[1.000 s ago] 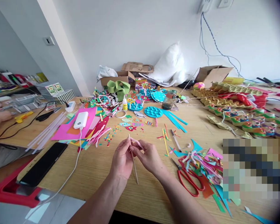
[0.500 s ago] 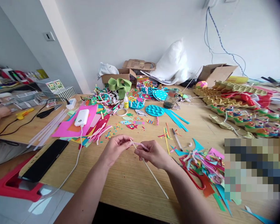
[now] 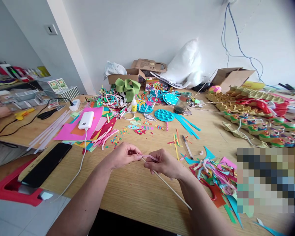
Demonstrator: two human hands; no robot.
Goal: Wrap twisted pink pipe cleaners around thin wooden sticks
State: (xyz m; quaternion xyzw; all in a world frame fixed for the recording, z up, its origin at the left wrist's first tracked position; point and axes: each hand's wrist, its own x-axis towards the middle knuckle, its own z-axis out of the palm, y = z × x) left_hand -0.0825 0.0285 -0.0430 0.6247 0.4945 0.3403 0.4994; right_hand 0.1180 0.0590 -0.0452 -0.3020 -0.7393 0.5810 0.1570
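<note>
My left hand (image 3: 124, 155) is closed in a pinch on the upper end of a thin pale stick (image 3: 174, 191). A narrow pale pink strip (image 3: 152, 158) runs from that end into my right hand (image 3: 164, 163), whose fingers are closed on it. The stick slants down to the right beneath my right hand, its lower end near my right forearm. Whether the strip is paper or something softer I cannot make out. Paper fish (image 3: 146, 127) and a scatter of tiny coloured bits (image 3: 116, 140) lie beyond my hands.
Paper scraps (image 3: 226, 177) and a pen (image 3: 187, 147) lie right. A white power bank (image 3: 86, 120) rests on coloured paper at left, near a black phone (image 3: 47, 164). Glue (image 3: 134, 105), a glass jar (image 3: 183, 103) and egg trays (image 3: 263, 121) stand farther back. A person's arm shows far left.
Both hands have shifted slightly right and down with the stick and strip. The stick's lower end has swung right, and my right hand sits a little closer to the left one.
</note>
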